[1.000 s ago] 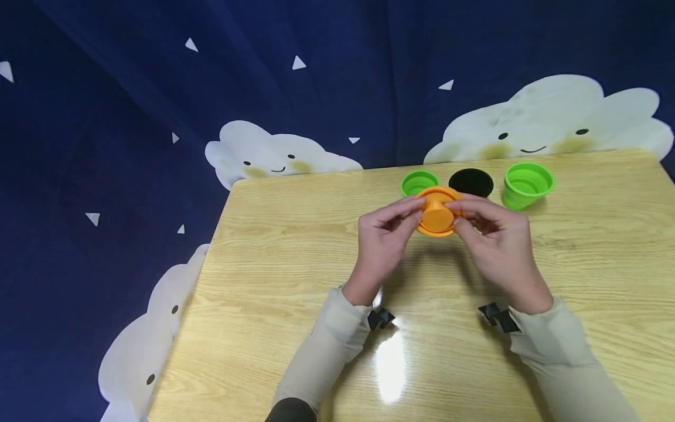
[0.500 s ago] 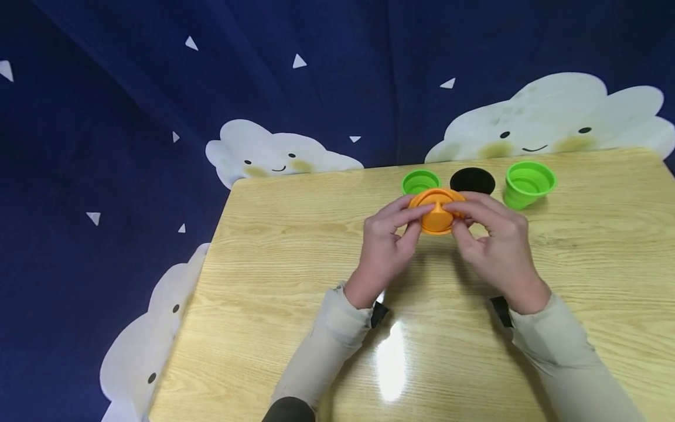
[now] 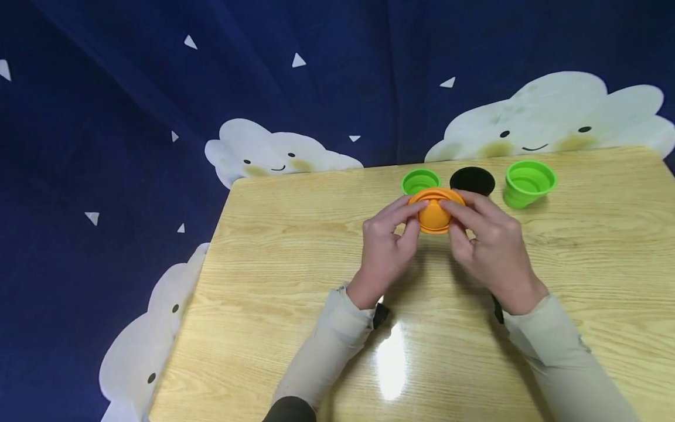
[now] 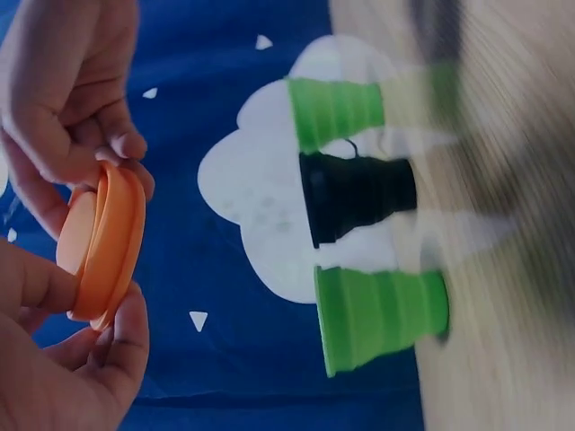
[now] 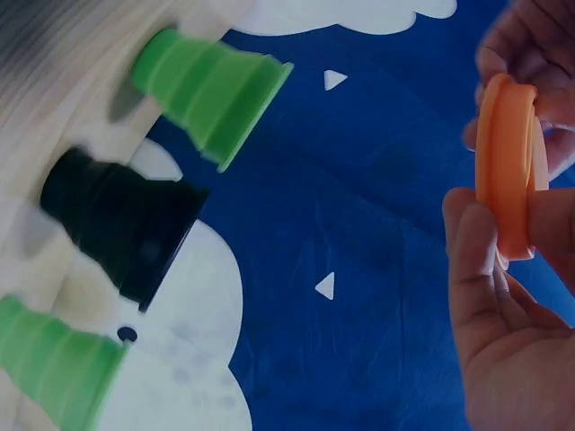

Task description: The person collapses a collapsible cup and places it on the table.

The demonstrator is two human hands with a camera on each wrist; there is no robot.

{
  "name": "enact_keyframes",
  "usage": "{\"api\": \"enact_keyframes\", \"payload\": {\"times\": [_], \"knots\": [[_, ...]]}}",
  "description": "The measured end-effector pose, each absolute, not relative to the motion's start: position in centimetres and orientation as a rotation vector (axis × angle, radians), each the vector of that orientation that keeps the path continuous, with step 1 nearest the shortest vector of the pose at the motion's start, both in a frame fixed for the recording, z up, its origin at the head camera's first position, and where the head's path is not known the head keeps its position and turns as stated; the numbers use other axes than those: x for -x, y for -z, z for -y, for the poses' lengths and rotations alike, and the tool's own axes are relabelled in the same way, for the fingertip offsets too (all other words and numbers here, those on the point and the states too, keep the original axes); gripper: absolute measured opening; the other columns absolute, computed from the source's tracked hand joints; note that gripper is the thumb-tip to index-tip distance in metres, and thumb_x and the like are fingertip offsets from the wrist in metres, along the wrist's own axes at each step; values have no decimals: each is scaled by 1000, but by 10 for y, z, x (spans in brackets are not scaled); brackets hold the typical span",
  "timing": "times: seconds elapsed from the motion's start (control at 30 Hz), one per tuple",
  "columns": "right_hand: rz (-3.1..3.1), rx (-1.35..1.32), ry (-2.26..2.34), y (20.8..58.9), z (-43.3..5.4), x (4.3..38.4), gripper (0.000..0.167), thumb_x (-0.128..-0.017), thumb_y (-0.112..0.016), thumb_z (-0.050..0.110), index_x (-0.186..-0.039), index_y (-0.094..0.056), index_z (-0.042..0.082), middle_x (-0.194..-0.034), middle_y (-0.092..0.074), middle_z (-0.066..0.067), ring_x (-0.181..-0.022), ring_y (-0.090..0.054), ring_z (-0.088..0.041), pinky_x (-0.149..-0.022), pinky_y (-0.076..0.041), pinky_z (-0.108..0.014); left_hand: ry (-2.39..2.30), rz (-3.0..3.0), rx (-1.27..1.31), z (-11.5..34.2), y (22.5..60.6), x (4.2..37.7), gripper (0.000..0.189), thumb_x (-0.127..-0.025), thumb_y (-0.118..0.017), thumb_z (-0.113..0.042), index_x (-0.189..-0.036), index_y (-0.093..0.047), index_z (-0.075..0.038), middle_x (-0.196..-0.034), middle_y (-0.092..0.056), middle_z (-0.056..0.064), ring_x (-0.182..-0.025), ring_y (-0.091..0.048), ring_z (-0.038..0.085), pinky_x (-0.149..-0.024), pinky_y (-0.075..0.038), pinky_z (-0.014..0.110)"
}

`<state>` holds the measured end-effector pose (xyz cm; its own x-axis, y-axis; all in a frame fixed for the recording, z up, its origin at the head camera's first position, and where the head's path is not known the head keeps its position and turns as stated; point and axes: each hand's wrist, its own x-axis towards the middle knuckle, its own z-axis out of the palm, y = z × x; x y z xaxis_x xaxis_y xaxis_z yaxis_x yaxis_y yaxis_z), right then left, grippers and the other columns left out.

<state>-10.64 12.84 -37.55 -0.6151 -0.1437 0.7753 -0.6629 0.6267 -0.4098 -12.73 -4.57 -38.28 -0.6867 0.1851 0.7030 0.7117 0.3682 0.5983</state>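
Note:
An orange collapsible cup, folded nearly flat, is held up above the table between both hands in the head view. My left hand pinches its left side, with fingertips over its raised middle. On the other side my right hand grips the edge, its index fingertip close to the left one. The left wrist view shows the folded orange cup edge-on, stacked rings pressed together. From the right wrist, the orange cup has fingers and thumbs at both ends; part of its face is hidden.
Beyond the hands, a green cup, a black cup and another green cup stand extended in a row near the back edge of the wooden table. A dark blue curtain with clouds hangs behind.
Both hands keep hold of the orange cup. Their index fingers have slid inward over its middle, and the cup has tipped slightly. The right hand has shifted a little left.

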Motion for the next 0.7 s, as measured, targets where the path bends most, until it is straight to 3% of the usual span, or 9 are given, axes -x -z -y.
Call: {"api": "enact_keyframes", "payload": {"times": [0.1,0.2,0.27,0.43,0.6,0.7], "knots": [[2131,-636,-992,371,-130,106,27,-85,-63,-5,-108,-76,-4,-115,-70,-19,-97,-70,-36,-83,-57,-23,1739,2041,689,47,383,127,19,-93,-63,9,-107,-76,6,-115,-72,15,-109,-67,15,-87,-58,30],[2174,-652,-1102,367,-134,106,29,-83,-68,-10,-111,-76,-2,-117,-71,-17,-98,-70,-31,-72,-46,-6,2141,1921,546,49,383,127,17,-91,-66,12,-107,-73,12,-113,-72,17,-105,-69,18,-86,-59,37],[2220,-639,-1190,365,-137,105,34,-82,-73,-11,-114,-76,1,-118,-71,-14,-100,-69,-24,-67,-46,-6,2299,1839,452,49,382,128,19,-89,-67,14,-108,-71,15,-110,-72,20,-98,-71,19,-83,-60,36],[2241,-481,-1494,365,-141,102,33,-82,-79,-9,-113,-77,2,-113,-73,-10,-98,-68,-5,-76,-54,-11,2438,1743,312,51,380,132,30,-86,-69,15,-116,-67,14,-103,-72,24,-87,-71,17,-76,-61,33],[2129,-303,-1724,367,-141,102,28,-78,-80,-12,-104,-70,-8,-101,-73,-10,-85,-72,-10,-72,-58,-20,2445,1779,266,50,380,133,32,-87,-69,15,-118,-67,15,-103,-72,23,-89,-72,16,-78,-61,35],[2138,-303,-1763,368,-141,104,37,-79,-79,-12,-114,-66,-7,-101,-72,-10,-84,-73,-12,-71,-59,-23,2434,1784,244,49,381,132,31,-85,-70,16,-116,-67,16,-102,-72,24,-88,-71,16,-78,-61,35]]}}
